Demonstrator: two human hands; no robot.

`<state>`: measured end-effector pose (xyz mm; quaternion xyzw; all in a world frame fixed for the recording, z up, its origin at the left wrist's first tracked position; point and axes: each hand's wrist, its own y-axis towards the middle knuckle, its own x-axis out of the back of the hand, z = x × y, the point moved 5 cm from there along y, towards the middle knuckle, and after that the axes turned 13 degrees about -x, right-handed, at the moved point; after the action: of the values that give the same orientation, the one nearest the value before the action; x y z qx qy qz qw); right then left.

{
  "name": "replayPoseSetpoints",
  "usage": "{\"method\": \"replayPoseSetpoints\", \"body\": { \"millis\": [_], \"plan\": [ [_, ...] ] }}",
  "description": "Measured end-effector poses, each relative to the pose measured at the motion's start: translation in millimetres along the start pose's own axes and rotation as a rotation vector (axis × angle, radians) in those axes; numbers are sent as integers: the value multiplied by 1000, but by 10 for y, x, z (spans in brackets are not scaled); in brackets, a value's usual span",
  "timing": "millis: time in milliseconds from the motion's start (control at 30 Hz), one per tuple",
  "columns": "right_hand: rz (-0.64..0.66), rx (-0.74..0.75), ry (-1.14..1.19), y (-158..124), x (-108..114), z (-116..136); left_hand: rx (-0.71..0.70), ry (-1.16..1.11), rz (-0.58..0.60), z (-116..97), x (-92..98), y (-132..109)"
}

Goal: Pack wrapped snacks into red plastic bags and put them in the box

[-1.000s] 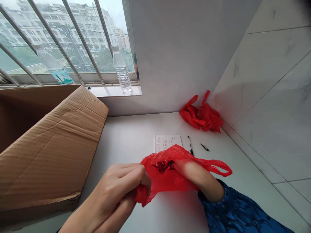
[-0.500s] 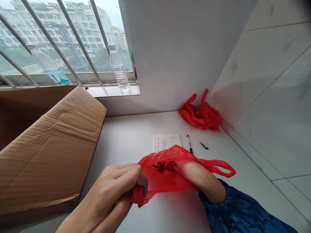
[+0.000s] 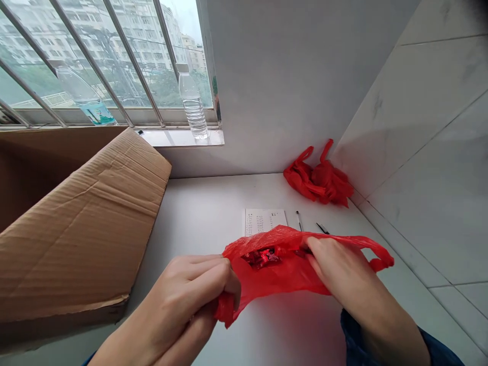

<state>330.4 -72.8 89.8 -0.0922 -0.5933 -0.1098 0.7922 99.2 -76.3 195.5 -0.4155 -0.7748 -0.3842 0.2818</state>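
A thin red plastic bag (image 3: 274, 284) is held up over the white table with its mouth spread. My left hand (image 3: 202, 292) is closed around its left handle, the fingers curled over the bunched plastic. Inside the mouth lie shiny red foil-wrapped pieces (image 3: 263, 257). My right hand (image 3: 335, 262) is at the right side of the mouth, its fingertips pressed together just inside. A small dark bit shows at those fingertips, too small to name. The bag's right handle loops out beyond my right wrist.
A big open cardboard box (image 3: 91, 223) stands on the left. Behind the bag lie a printed sheet (image 3: 263, 219), a pen (image 3: 299, 219) and a small black item (image 3: 322, 228). Another red bag (image 3: 320, 178) is crumpled in the corner. A clear bottle (image 3: 193, 107) stands on the sill.
My right hand has drawn back rightward from deep in the bag, so more of it shows and the foil pieces are uncovered. My left hand keeps its grip on the handle. The view shifted slightly.
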Motion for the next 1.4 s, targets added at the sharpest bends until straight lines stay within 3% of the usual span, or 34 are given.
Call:
{"method": "replayPoseSetpoints", "body": {
  "millis": [133,400,533,767,1000,1100,1167,1267,1400],
  "plan": [
    [47,-32,-220,-28,-33,58,3,3,-12,15,-18,-20],
    [225,-62,-55,-63,133,204,-21,13,-7,22,-17,-26],
    [194,-27,-47,-65,171,227,-22,16,7,17,-8,-19],
    [4,234,411,-107,350,247,45,60,17,166,7,-138],
    [-43,311,619,-152,459,254,7,59,-62,38,56,-11],
    [-74,318,830,-182,505,293,73,86,-95,74,83,22],
    [-21,304,995,-177,473,350,137,147,-93,165,69,27],
    [163,309,1214,-133,329,498,241,217,-70,336,-9,45],
    [361,302,1361,-54,119,676,272,128,-111,426,-141,99]
  ]
}}
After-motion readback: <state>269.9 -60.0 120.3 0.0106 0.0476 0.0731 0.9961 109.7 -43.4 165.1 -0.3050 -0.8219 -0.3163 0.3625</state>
